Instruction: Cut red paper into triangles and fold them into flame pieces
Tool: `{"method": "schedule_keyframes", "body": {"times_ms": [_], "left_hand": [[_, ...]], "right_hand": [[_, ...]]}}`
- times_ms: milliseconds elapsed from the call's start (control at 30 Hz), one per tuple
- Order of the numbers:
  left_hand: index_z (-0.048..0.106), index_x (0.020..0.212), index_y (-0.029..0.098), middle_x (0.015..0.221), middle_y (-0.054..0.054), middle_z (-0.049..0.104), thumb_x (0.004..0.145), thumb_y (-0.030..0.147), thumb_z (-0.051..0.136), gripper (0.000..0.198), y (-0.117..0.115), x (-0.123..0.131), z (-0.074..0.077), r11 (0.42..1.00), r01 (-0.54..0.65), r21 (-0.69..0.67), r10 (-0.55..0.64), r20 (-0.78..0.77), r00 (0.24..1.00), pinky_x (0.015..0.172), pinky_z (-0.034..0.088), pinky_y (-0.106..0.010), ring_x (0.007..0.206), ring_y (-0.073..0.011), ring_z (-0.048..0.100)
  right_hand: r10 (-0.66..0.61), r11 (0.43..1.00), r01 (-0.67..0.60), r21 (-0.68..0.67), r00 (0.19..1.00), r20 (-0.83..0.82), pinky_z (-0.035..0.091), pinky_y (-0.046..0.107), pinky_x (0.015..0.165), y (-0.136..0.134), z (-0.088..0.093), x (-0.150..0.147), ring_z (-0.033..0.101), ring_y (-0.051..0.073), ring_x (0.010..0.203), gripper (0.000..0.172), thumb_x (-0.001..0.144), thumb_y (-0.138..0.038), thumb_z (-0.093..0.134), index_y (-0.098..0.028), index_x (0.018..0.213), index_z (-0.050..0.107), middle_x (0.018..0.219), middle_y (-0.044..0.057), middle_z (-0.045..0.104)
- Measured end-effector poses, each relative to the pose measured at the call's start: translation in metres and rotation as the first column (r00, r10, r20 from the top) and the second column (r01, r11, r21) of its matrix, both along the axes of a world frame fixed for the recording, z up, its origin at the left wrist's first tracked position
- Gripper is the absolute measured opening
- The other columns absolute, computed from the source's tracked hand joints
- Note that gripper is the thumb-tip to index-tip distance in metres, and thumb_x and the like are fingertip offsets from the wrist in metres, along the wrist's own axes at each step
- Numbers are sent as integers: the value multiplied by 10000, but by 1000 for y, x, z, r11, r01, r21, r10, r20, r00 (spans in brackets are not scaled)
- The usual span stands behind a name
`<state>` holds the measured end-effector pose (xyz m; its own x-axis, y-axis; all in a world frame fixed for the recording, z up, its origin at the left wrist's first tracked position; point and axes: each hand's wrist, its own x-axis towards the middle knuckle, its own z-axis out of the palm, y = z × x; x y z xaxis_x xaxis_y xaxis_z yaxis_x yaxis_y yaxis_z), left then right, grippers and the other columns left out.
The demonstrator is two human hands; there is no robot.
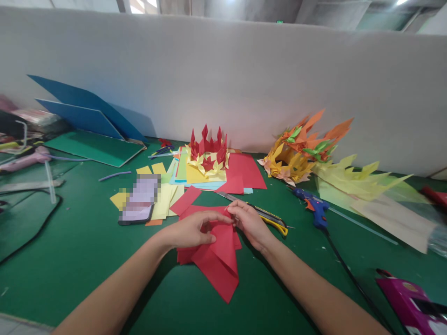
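Observation:
A sheet of red paper [221, 260], partly folded, hangs between my two hands with its pointed corner toward me. My left hand [195, 228] is closed on its upper left part, thumb in front and fingers behind or along the top. At the sheet's upper right, my right hand [247, 221] pinches the edge between thumb and fingers. More red paper pieces [185, 255] lie beneath on the table. Just behind my right hand rests a yellow-and-black utility knife [274, 221] with its blade out. My fingers partly hide the fold.
Folded-paper crowns stand behind: a red and yellow one [208, 153] and an orange one [296, 153]. At right lie a blue glue gun [317, 211] with a cord and a purple box [412, 302]. A phone [141, 200] sits on paper scraps at left, near blue boards [84, 116].

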<state>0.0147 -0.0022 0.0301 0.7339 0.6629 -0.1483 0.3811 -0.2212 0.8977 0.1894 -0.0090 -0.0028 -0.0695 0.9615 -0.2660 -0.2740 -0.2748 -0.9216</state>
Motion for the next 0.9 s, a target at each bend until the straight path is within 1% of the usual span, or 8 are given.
{"method": "schedule_keyframes", "body": {"times_ms": [233, 400, 533, 600, 667, 767, 833, 900], "left_hand": [[578, 1193, 269, 1220, -30, 602, 700, 53, 517, 542, 1, -1, 1, 1000, 19, -10, -19, -5, 1000, 782, 436, -279, 985, -190, 561], [572, 1200, 280, 1213, -19, 602, 695, 51, 515, 557, 1, -2, 0, 999, 28, -21, -28, 3, 1000, 774, 436, -280, 983, -190, 558], [577, 1192, 264, 1214, -33, 596, 704, 66, 522, 530, 2, -2, -4, 998, -38, -50, 39, 29, 999, 763, 444, -294, 935, -184, 558], [560, 1209, 259, 1223, -44, 584, 714, 94, 537, 522, 4, -3, -7, 995, -82, -55, 85, 58, 995, 760, 446, -301, 907, -177, 549], [539, 1231, 264, 1251, -52, 556, 723, 126, 559, 526, 6, -3, -9, 991, -128, -45, 132, 88, 987, 774, 443, -307, 897, -171, 536], [515, 1252, 271, 1285, -56, 518, 733, 152, 573, 535, 7, -4, -11, 982, -182, -48, 186, 111, 976, 775, 439, -307, 866, -157, 520], [506, 1257, 266, 1275, -56, 518, 739, 149, 564, 534, 6, -2, -10, 979, -198, -51, 203, 106, 973, 763, 437, -303, 832, -146, 508], [508, 1256, 263, 1257, -54, 526, 743, 139, 553, 530, 5, -1, -8, 979, -201, -39, 204, 104, 973, 764, 433, -299, 817, -140, 499]], "right_hand": [[3, 1000, -3, 15, 1000, 29, 268, 224, 480, 0, 1, 0, 383, 82, 464, 166, 551, -322, 626, -204, 600, 520, 476, -78, 468], [23, 998, -24, 50, 999, 28, 274, 221, 480, 1, 0, 2, 378, 77, 463, 264, 593, -420, 666, -204, 650, 525, 494, -79, 454], [38, 998, -37, 42, 999, -37, 322, 228, 513, 2, -2, 3, 423, 82, 498, 399, 574, -531, 706, -212, 731, 524, 578, -67, 501], [53, 998, -51, 47, 998, -45, 336, 236, 526, 1, -3, 3, 440, 88, 519, 429, 570, -563, 707, -212, 732, 522, 618, -56, 520], [72, 996, -71, 62, 997, -15, 333, 238, 528, 1, -2, 3, 435, 89, 522, 427, 579, -569, 705, -210, 704, 511, 615, -55, 510], [106, 991, -111, 73, 992, 61, 300, 236, 509, 0, -1, 4, 394, 89, 498, 402, 587, -546, 708, -210, 676, 506, 554, -73, 462], [122, 989, -130, 76, 987, 101, 281, 237, 508, 0, -1, 4, 374, 90, 498, 371, 591, -519, 708, -209, 666, 521, 536, -78, 445], [129, 987, -139, 83, 984, 122, 281, 239, 527, 0, -1, 4, 383, 96, 525, 328, 601, -484, 703, -207, 655, 534, 557, -73, 459]]}}
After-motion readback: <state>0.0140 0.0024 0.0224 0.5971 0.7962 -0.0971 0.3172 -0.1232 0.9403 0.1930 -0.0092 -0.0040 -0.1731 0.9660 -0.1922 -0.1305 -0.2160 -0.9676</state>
